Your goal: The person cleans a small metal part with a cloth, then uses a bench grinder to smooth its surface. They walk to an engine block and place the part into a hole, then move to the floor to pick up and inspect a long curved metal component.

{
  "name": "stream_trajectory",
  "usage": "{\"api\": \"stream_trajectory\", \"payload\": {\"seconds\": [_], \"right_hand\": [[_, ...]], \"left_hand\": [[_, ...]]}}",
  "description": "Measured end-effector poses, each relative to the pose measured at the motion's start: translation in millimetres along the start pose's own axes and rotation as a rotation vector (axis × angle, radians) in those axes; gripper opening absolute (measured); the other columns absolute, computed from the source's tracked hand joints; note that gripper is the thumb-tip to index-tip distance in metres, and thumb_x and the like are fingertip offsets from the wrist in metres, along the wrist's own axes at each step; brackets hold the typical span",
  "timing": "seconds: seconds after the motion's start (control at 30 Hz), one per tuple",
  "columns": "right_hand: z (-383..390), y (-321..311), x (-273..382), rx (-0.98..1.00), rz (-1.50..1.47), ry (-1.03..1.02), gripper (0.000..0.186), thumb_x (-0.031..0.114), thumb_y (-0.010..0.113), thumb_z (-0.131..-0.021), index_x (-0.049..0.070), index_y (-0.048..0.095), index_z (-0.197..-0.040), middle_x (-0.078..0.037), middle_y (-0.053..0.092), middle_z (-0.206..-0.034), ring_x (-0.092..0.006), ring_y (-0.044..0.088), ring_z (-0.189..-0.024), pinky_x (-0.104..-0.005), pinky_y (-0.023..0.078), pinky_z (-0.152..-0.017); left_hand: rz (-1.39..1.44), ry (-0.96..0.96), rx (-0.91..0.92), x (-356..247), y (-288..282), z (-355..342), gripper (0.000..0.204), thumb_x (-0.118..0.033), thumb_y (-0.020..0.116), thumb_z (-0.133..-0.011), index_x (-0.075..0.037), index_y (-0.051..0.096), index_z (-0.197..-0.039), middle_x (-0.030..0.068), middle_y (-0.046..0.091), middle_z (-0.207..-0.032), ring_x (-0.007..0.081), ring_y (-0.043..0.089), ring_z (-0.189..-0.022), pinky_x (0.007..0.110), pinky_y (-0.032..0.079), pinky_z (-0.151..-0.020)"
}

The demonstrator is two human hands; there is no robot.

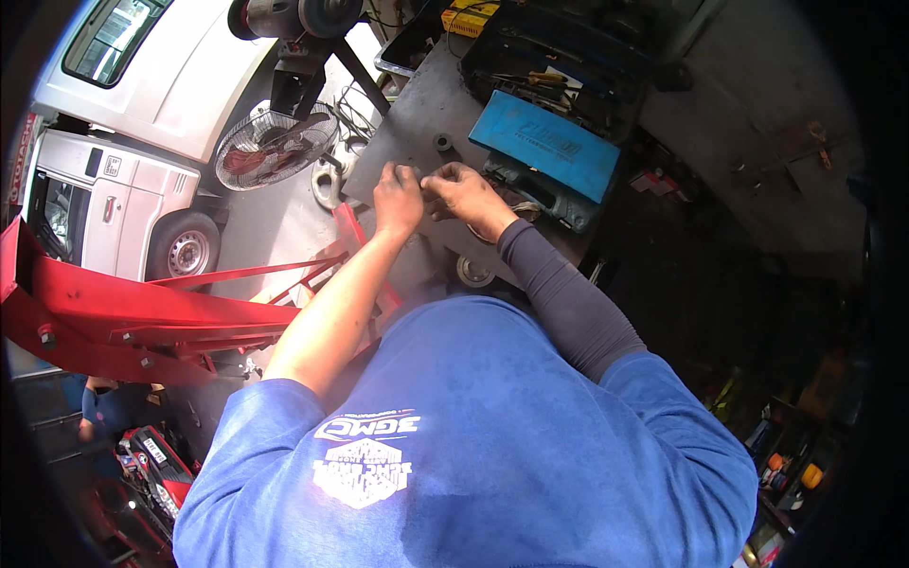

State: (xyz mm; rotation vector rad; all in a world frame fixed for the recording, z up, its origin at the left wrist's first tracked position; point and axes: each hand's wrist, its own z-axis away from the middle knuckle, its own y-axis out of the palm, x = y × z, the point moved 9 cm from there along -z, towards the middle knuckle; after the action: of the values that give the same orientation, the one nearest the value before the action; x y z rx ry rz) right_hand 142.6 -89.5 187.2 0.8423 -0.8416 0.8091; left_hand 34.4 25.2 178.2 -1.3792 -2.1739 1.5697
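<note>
My left hand [398, 199] and my right hand [464, 199] meet over the grey metal bench [390, 142], fingers curled in a pinch. Whatever small item is between the fingertips is too hidden to name. A small dark cylindrical part [443, 143] lies just beyond my fingers on the bench. To the right of my hands a blue metal case [559, 142] rests on a grey case. Behind it is an open black toolbox [502, 66] with assorted tools, beside a yellow case [469, 19].
A grinder on a stand [294, 19], a caged fan [275, 151] and a white van [118, 204] are at left, above a red steel frame [133, 312]. Another person [109, 407] is at lower left. Shelves of items [795, 473] stand at lower right.
</note>
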Motion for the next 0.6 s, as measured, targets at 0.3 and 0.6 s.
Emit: {"api": "stream_trajectory", "payload": {"seconds": [0.3, 0.6], "right_hand": [[-36, -61, -21, -0.256, 0.795, -0.125, 0.040, 0.029, 0.075, -0.088, -0.001, 0.071, -0.115, -0.027, 0.077, -0.107, -0.0377, 0.076, -0.104, -0.0428, 0.058, -0.094], [-55, -25, 42, -0.213, 0.714, -0.163, 0.061, 0.032, 0.076, -0.097, -0.004, 0.056, -0.142, -0.023, 0.073, -0.126, -0.0281, 0.072, -0.114, -0.0375, 0.057, -0.099]], "left_hand": [[1.421, -0.984, 0.271, 18, 9, -3, 0.043, -0.037, 0.039, -0.112, -0.001, 0.062, -0.112, 0.0156, 0.072, -0.093, 0.0222, 0.064, -0.072, 0.039, 0.055, -0.073], [1.466, -1.079, 0.167, 32, -1, -45, 0.039, -0.035, 0.037, -0.113, -0.007, 0.064, -0.115, 0.0115, 0.073, -0.098, 0.0245, 0.069, -0.089, 0.043, 0.055, -0.081]]}}
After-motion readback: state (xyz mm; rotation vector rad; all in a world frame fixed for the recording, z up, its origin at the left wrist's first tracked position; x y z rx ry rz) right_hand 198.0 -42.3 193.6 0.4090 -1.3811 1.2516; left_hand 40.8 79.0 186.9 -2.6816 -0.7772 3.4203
